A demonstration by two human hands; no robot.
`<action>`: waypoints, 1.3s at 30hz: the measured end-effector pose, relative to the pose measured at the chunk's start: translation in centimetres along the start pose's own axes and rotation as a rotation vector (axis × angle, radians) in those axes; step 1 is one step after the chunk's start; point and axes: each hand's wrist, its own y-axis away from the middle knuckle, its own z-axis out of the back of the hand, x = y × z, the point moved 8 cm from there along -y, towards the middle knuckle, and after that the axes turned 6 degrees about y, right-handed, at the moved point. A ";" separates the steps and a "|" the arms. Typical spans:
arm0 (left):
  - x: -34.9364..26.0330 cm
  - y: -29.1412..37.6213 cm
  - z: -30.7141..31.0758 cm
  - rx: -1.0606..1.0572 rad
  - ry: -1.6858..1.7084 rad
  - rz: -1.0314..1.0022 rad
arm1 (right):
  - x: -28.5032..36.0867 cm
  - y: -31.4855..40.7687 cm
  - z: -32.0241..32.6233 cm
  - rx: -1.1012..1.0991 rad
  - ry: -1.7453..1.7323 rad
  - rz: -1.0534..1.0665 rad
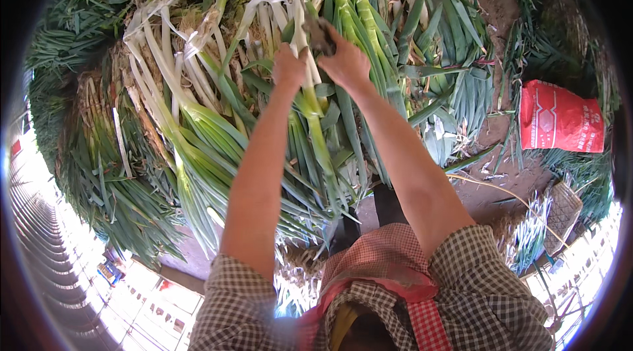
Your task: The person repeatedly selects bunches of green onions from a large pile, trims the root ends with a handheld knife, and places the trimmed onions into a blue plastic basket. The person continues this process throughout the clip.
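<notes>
My left hand is closed on the white shaft of a large Welsh onion, whose green leaves run down towards me. Just to the right, my right hand has its thumb and fingers around a dark brown, blurred clump, perhaps dirty outer skin; its exact nature is unclear. Beneath both hands lies a thick heap of similar onions with pale shafts and hairy roots. At the left of the heap, a bunch of cleaner onions lies with white plastic strips across the shafts.
Bundled onions are piled at the left. A red printed sack lies at the right, beside bare soil strewn with scraps. A yellow cord crosses the ground, near a woven-patterned pad.
</notes>
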 end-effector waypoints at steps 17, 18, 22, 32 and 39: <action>8.6 14.6 2.4 0.261 0.503 0.309 | 0.3 9.8 -1.5 0.311 -0.018 -0.127; 10.0 15.9 2.9 0.293 0.492 0.300 | 0.5 13.7 -2.2 0.306 -0.047 -0.047; 9.2 19.4 6.6 0.263 0.510 0.338 | 1.8 16.7 -3.3 0.284 -0.003 -0.035; 10.4 24.0 6.5 0.189 0.267 0.209 | 3.4 16.6 -3.4 0.195 0.157 0.012; 10.9 26.6 6.1 0.237 0.184 0.259 | 1.8 14.3 -2.0 0.090 0.113 -0.094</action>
